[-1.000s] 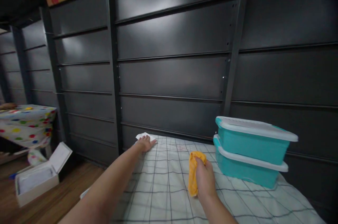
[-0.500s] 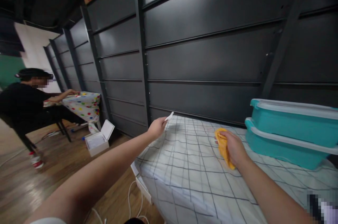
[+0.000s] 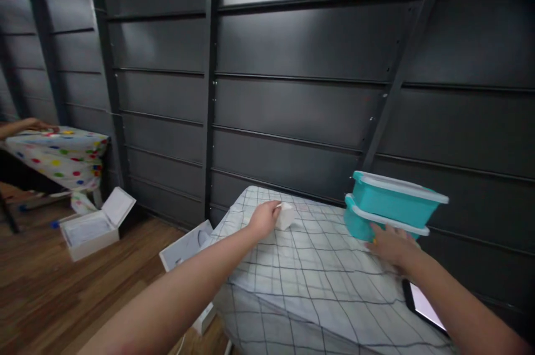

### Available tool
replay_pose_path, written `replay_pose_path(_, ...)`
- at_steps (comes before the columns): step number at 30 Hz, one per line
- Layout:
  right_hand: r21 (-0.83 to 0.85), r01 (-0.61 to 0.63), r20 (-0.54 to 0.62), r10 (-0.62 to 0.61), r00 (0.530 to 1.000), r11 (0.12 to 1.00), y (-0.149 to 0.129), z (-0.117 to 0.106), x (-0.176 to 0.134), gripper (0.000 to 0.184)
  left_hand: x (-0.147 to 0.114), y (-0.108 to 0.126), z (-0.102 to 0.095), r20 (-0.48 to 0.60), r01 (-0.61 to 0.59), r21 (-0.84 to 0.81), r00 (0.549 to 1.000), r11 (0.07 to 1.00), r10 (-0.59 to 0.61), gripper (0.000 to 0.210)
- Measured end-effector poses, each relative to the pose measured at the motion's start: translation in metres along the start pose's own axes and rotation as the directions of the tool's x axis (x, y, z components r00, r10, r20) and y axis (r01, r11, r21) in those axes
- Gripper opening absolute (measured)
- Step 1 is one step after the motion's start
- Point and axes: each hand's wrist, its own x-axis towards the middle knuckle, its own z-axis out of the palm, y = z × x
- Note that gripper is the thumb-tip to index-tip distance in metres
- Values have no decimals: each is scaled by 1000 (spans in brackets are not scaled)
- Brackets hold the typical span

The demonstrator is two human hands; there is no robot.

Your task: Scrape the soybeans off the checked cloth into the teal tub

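Observation:
My left hand [image 3: 264,218] is closed around the edge of a white piece of tissue or paper [image 3: 286,217], held over the far left part of the checked tablecloth [image 3: 317,266]. On the right, my right hand [image 3: 395,246] is in front of the lower of two stacked teal boxes [image 3: 360,225] with pale lids; whether it touches the box I cannot tell. A speck of yellow shows at its fingers, from the yellow cloth, which is otherwise hidden behind the hand. The hand is slightly blurred.
Beneath my right forearm lies a phone [image 3: 426,305] with a lit screen. A dark metal panel wall [image 3: 288,104] runs behind the table. Open white boxes [image 3: 90,235] stand on the wooden floor. Another person's hand [image 3: 35,124] rests at a dotted-cloth table [image 3: 58,160].
My view has turned to the right. My right hand has moved right with the yellow cloth to the teal boxes. My left hand has brought the white piece inward over the table.

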Motion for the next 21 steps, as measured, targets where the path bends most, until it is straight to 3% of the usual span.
replay_pose_path(2, 192, 118, -15, -118, 993, 974, -39, 4, -11, 53, -11, 3, 0, -2, -27, -18, 1000, 999, 27, 36)
replay_pose_path(3, 364, 184, 5, -200, 980, 913, -66, 3, -17, 54, -18, 4, 0, 5, -61, -23, 998, 998, 61, 38)
replay_pose_path(5, 704, 123, 86, -255, 963, 699, -122, -1, -29, 59, -33, 3, -1, 76, -178, -13, 981, 984, 179, 43)
replay_pose_path(6, 797, 93, 124, -312, 942, 596, -147, -4, -36, 61, -41, 1, -2, 144, -232, 2, 963, 973, 229, 44)
replay_pose_path(8, 842, 117, 199, -504, 840, 527, -182, -9, -49, 59, -58, -7, -5, 298, -302, 34, 913, 953, 278, 44)
replay_pose_path(10, 762, 285, 259, -677, 689, 582, -198, -9, -64, 51, -74, -14, -11, 400, -325, 59, 874, 944, 276, 44)
replay_pose_path(11, 685, 388, 280, -714, 641, 617, -200, -8, -72, 48, -82, -18, -15, 416, -326, 72, 869, 943, 268, 50)
replay_pose_path(12, 596, 473, 287, -722, 629, 649, -200, -5, -80, 46, -89, -21, -21, 416, -317, 98, 874, 943, 251, 63)
replay_pose_path(14, 429, 559, 267, -690, 673, 710, -194, 1, -93, 52, -102, -26, -36, 383, -232, 187, 912, 955, 147, 81)
replay_pose_path(16, 315, 563, 289, -642, 710, 764, -188, 7, -101, 57, -113, -32, -53, 337, -93, 275, 941, 957, -6, 76)
replay_pose_path(17, 279, 551, 326, -617, 716, 786, -185, 10, -103, 59, -117, -35, -60, 348, -30, 300, 934, 954, -80, 75)
replay_pose_path(21, 290, 498, 481, -574, 662, 817, -186, 30, -83, 61, -130, -48, -76, 398, 49, 319, 900, 947, -180, 78)
